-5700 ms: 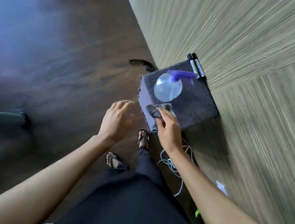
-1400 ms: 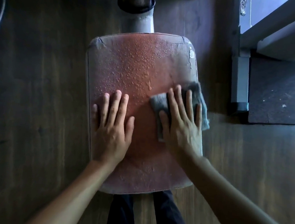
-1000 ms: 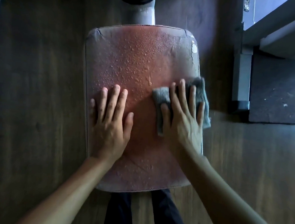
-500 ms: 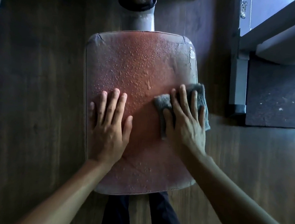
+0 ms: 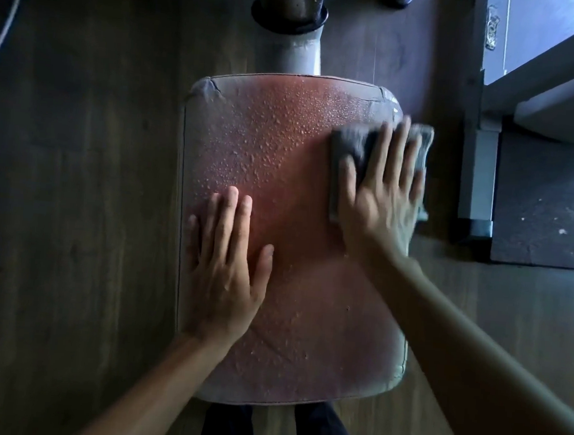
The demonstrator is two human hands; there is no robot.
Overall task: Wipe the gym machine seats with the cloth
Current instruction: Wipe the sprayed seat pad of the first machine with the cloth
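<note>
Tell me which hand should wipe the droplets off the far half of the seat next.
Right. The right hand already presses the grey cloth flat near the seat's far right corner, beside the droplets. The left hand lies bare, bracing the seat.

- Seat (image 5: 291,183): reddish vinyl-like padding, worn and cracked at its far corners, greyed along the edges, beaded with wet droplets over the far half
- Cloth (image 5: 351,143): grey, soft and matt, fuzzy like microfibre, pressed flat near the seat's far right corner
- Post (image 5: 290,51): dull grey painted metal beyond the seat's far edge, with a black collar
- Floor (image 5: 74,200): dark wood-grain boards, low sheen
- Mat (image 5: 550,210): black, rough, speckled with pale flecks
</note>
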